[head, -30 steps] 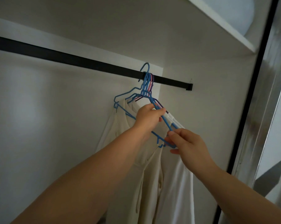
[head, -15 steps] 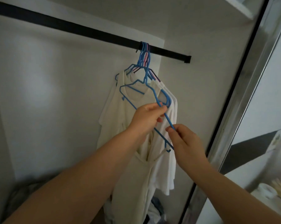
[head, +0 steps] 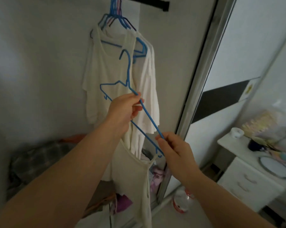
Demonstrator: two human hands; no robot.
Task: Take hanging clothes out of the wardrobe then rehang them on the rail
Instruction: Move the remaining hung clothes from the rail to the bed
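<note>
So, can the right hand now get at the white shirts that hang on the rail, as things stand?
Probably not yet. The right hand pinches the lower end of the blue hanger, which the left hand also grips, and that hanger lies across the white shirts. The shirts hang close behind, nothing else blocking them.

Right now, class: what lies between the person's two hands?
In the head view, a straight stretch of the blue hanger runs from the left hand down to the right hand; white hanging clothes show behind it.
</note>
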